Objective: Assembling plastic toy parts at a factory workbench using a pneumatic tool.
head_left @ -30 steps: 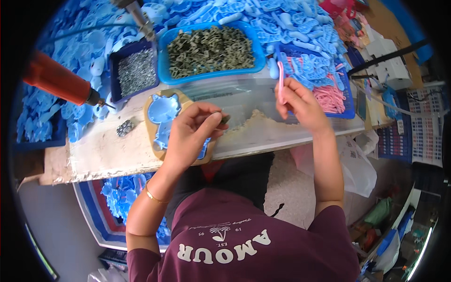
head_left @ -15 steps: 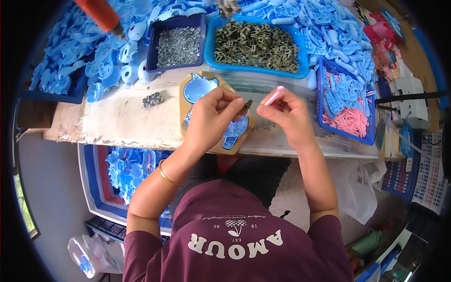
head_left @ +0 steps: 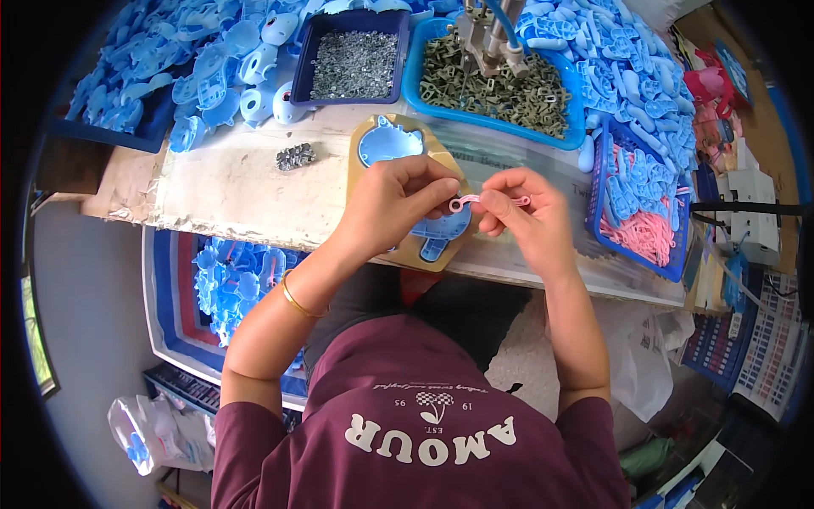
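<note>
While held, pink strip (head_left: 490, 202) lies left-right

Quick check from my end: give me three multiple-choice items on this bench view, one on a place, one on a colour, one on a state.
1. Where is the tan jig?
A. on the workbench, under the hands
B. on the floor
C. inside the blue tray

2. What colour is the strip?
A. green
B. pink
C. black

3. How is the strip held?
A. lying loose on the bench
B. by the left hand alone
C. pinched between the left hand and right hand

Answers: 1 A, it lies on the bench beneath the fingers; 2 B, clearly pink; 3 C, both hands' fingertips grip it.
</note>
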`<state>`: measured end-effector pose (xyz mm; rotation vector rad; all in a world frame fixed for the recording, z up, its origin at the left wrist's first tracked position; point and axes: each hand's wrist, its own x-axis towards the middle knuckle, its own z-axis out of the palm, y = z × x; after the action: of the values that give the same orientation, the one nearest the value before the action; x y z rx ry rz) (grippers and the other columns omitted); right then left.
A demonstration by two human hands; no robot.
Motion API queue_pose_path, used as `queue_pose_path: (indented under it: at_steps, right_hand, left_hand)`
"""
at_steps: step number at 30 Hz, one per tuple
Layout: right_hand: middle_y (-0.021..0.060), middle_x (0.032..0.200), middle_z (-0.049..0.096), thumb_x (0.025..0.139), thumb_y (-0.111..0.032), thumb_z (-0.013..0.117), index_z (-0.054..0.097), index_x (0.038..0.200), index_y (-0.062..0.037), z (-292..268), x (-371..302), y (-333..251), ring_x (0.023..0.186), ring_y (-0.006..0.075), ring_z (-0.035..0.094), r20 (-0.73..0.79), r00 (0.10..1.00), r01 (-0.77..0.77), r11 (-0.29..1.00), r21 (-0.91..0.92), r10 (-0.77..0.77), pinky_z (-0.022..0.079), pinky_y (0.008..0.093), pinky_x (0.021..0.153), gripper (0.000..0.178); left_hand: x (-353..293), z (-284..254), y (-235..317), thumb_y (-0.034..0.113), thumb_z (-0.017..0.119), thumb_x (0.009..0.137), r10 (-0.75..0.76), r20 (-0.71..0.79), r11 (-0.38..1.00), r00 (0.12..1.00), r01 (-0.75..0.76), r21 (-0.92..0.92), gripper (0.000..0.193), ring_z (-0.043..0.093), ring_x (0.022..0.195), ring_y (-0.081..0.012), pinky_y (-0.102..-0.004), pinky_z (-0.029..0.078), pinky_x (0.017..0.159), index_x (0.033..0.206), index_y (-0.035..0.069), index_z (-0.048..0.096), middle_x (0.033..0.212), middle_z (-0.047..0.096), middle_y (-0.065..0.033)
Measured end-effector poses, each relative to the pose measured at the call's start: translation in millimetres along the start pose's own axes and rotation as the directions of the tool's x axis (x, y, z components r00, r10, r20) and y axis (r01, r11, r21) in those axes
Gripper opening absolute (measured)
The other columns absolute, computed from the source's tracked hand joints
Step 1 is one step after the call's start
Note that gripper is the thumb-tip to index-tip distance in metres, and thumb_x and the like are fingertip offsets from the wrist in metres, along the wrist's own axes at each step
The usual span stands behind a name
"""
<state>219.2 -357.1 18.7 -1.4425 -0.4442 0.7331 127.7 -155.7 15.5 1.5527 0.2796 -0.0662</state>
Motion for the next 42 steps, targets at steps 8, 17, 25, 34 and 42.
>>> queue_pose_path:
  at_steps: [8, 17, 25, 34, 42]
  right_hand:
    - [0.009, 0.089, 0.074, 0.097, -0.012, 0.071, 0.067, 0.107, -0.0009, 13.4, -5.5, 12.0, 0.071, 0.0112, 0.069, -0.108, 0.985, 0.131, 0.991, -0.021, -0.132, 0.055, 0.0233, 0.062, 0.016]
    - [0.0092, 0.089, 0.074, 0.094, -0.008, 0.074, 0.069, 0.105, 0.0016, 30.0, -12.7, 23.1, 0.073, 0.012, 0.07, -0.255, 0.923, 0.274, 0.958, -0.088, -0.287, 0.056, 0.0241, 0.064, 0.016]
    - [0.0098, 0.091, 0.074, 0.094, -0.006, 0.074, 0.069, 0.104, 0.0032, 42.1, -18.1, 29.3, 0.076, 0.0119, 0.071, -0.282, 0.889, 0.303, 0.926, -0.227, -0.36, 0.057, 0.025, 0.068, 0.014]
    - [0.0067, 0.09, 0.072, 0.087, -0.005, 0.077, 0.074, 0.102, -0.0014, 37.1, 3.0, -3.4, 0.073, 0.0139, 0.069, 0.214, 0.895, 0.435, 0.663, -0.609, -0.391, 0.054, 0.0271, 0.065, 0.016]
    - [0.0001, 0.084, 0.06, 0.078, -0.014, 0.08, 0.074, 0.087, -0.0117, 60.9, 26.9, 11.3, 0.082, 0.0214, 0.059, 0.418, 0.724, 0.563, 0.118, -0.818, -0.549, 0.043, 0.0359, 0.069, 0.011]
  left_hand:
    - [-4.4, 7.4, -2.2, 0.015, 0.066, 0.1, -0.027, -0.075, 0.993, 0.997, 0.018, -0.113, 0.021, 0.073, 0.084, -0.0133, -0.0238, 0.059, 0.072, 0.107, -0.004, 0.067, 0.092, 0.073, -0.0084]
    - [-9.8, 6.8, 2.0, 0.013, 0.067, 0.1, 0.058, -0.113, 0.995, 0.992, -0.066, -0.07, 0.02, 0.073, 0.081, -0.0129, -0.0245, 0.059, 0.071, 0.105, -0.005, 0.067, 0.09, 0.074, -0.0095]
    - [-12.7, -1.9, 2.5, 0.012, 0.067, 0.1, -0.023, -0.113, 0.987, 0.993, 0.005, -0.159, 0.02, 0.073, 0.082, -0.0127, -0.0239, 0.059, 0.073, 0.105, -0.007, 0.067, 0.09, 0.074, -0.0109]
    - [-9.6, -43.6, 9.2, 0.017, 0.066, 0.101, -0.046, 0.198, 0.998, 0.979, 0.055, -0.043, 0.023, 0.071, 0.081, -0.0098, -0.0229, 0.058, 0.073, 0.108, -0.005, 0.07, 0.091, 0.074, -0.0074]
    - [-19.6, -64.9, 16.4, 0.019, 0.058, 0.104, 0.138, -0.221, 0.949, 0.966, -0.065, 0.309, 0.025, 0.066, 0.067, -0.0075, -0.0227, 0.051, 0.059, 0.115, 0.002, 0.073, 0.092, 0.076, -0.005]
